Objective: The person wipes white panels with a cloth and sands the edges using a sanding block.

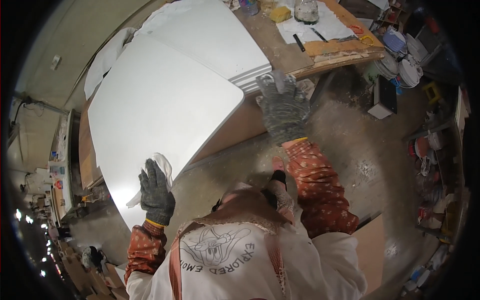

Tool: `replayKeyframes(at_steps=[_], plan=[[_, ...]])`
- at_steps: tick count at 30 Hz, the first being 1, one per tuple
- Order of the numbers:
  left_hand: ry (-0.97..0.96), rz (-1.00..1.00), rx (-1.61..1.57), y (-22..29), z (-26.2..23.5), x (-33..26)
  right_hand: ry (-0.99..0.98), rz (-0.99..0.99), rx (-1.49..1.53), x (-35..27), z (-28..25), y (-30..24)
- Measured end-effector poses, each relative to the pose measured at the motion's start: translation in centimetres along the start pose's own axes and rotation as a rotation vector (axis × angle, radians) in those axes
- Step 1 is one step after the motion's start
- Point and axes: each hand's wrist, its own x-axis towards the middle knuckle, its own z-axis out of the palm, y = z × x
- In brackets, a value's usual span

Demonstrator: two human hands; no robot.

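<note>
While the white panel (160, 105) leans tilted against the workbench (285, 52), the left hand (156, 192) presses a white cloth (162, 165) to its lower edge; the right hand (283, 107) — fingers spread, holding nothing — hovers by the stacked boards (220, 40). Propped one-handed, the panel might slide off onto the dusty floor (350, 150).

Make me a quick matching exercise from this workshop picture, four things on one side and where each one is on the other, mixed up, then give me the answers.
Things:
1. left hand
2. right hand
3. yellow sponge
4. stacked plates

Places:
A. on the workbench at the top
B. on the white cloth against the big white panel
C. on the floor at the right
D. at the edge of the stacked white panels

Pairs: 1-B, 2-D, 3-A, 4-C
</note>
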Motion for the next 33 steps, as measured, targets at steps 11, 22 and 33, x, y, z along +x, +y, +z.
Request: replayKeyframes(at_steps=[11,22,33], plan=[[0.142,-0.035,-0.086,0.0,0.3,0.0,0.06,-0.297,-0.028,-2.7,-1.5,1.5],[0.236,-0.067,-0.105,0.2,0.5,-0.3,0.089,-0.307,-0.078,-3.7,-1.8,-1.8],[0.252,-0.102,-0.063,0.7,-0.4,0.4,-0.58,0.79,1.073,2.6,-7.5,-11.7]])
